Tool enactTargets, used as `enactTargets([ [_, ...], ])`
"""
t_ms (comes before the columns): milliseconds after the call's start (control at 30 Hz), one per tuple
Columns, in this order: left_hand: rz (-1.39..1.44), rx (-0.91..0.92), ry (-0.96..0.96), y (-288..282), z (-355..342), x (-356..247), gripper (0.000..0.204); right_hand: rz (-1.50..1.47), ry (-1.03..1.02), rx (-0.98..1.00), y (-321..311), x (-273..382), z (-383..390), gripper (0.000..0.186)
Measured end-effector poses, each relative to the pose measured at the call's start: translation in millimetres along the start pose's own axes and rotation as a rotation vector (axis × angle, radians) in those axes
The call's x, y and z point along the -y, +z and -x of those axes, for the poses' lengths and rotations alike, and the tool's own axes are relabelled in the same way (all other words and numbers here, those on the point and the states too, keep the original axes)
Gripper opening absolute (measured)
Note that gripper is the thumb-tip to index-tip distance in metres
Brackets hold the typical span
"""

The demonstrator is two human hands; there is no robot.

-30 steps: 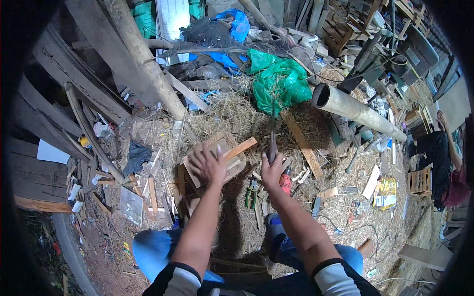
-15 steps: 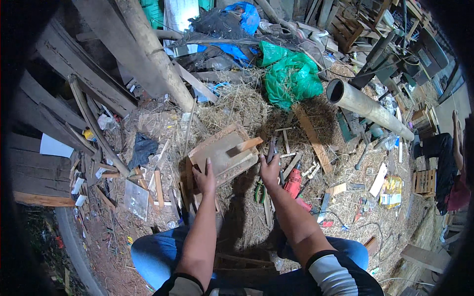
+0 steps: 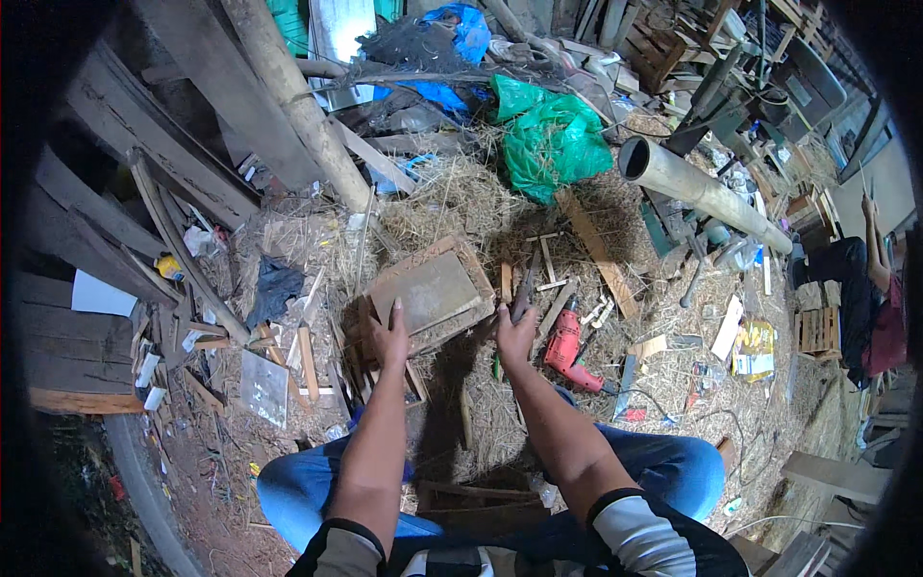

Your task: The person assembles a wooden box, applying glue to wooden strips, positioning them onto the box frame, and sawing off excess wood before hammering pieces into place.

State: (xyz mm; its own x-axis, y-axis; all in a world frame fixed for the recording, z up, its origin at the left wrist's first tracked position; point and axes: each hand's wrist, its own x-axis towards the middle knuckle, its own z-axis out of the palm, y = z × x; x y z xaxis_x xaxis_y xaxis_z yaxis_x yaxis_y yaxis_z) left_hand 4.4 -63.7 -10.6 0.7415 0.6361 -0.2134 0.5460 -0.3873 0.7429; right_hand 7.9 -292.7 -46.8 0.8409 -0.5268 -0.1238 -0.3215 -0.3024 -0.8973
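Observation:
My left hand (image 3: 389, 338) grips the near left corner of a rectangular wooden panel (image 3: 428, 293), thumb along its top face and the other fingers mostly hidden. The panel has a greyish middle and a paler wooden border. My right hand (image 3: 516, 334) is closed around a slim dark hand tool (image 3: 525, 288) pointing away from me; its exact kind is unclear. A narrow wooden strip (image 3: 507, 279) shows between the panel and the tool. Right of my right hand, a red power drill (image 3: 567, 351) lies on the straw.
Straw and wood scraps cover the ground. A long plank (image 3: 598, 255), a green plastic bag (image 3: 553, 149) and a pale pipe (image 3: 707, 197) lie farther off. Leaning boards (image 3: 144, 125) and a post (image 3: 308, 115) stand left. Another person (image 3: 880, 317) sits at far right.
The wooden strip that stuck out over the panel is now at its right side, leaving the panel's face uncovered. Both hands have shifted slightly left, and the view has turned a little.

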Motion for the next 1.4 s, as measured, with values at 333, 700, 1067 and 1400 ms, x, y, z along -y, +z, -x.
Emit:
enactTargets([
  [333,-0.154,-0.136,-0.039,30,-14,20,0.109,-0.120,0.004,0.087,6,-17,-21,0.033],
  [700,-0.663,0.070,0.740,17,33,-63,0.095,-0.247,0.212,-0.032,-18,7,-27,0.039],
  [1067,-0.835,0.165,0.643,39,33,-91,0.096,-0.282,0.189,-0.202,1,11,-15,0.032],
  [1400,-0.141,0.301,0.393,55,34,-109,0.044,-0.549,0.156,-0.116,40,54,51,0.030],
])
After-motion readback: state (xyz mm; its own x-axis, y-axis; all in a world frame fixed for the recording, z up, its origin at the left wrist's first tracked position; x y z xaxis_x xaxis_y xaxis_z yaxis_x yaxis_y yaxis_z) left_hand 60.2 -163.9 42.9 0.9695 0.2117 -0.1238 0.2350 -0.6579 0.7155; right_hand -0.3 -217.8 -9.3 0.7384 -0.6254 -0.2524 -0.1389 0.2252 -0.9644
